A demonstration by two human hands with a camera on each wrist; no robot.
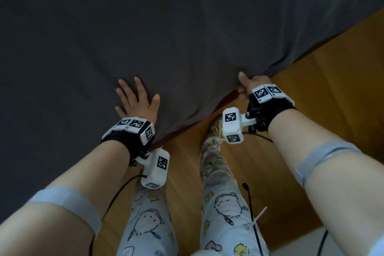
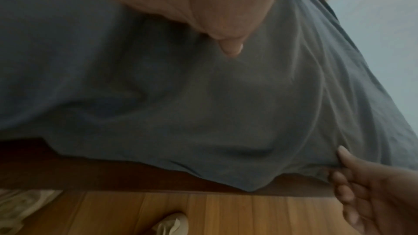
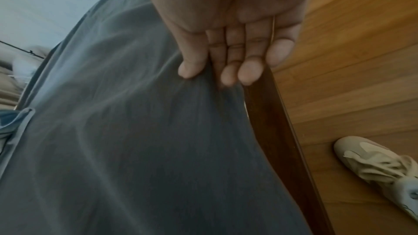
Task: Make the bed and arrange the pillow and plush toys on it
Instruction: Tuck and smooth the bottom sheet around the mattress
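While the sheet is held at its edge, the scene reads so:

Sheet: a dark grey sheet (image 1: 166, 27) covers the bed and fills most of the head view; its near edge hangs over a dark brown bed frame (image 3: 278, 131) and rises to a peak where the right hand holds it. Creases fan out from that point across the cloth.

Left hand: the left hand (image 1: 136, 101) lies palm down on the sheet near its edge, fingers straight and spread, grasping nothing. In the left wrist view only the underside of the palm and one fingertip (image 2: 231, 49) show, touching the cloth.

Right hand: the right hand (image 1: 248, 84) pinches the sheet's edge, thumb (image 3: 189, 70) on top of the cloth and the other fingers curled beneath it. The fabric is bunched between them, just beside the bed frame.

Hands to each other: apart, the right one further toward the sheet's corner side, the left one on the flat part.

Floor: a wooden floor (image 1: 311, 110) in warm brown planks runs along the bed's near side.

Person: stands at the bed's edge in light trousers (image 1: 222, 193) printed with cartoon figures; a pale shoe (image 3: 373, 163) is on the floor by the frame.

Wrists: each carries a black band with white marker blocks.

Pillow and plush toys: cannot be made out in any view.
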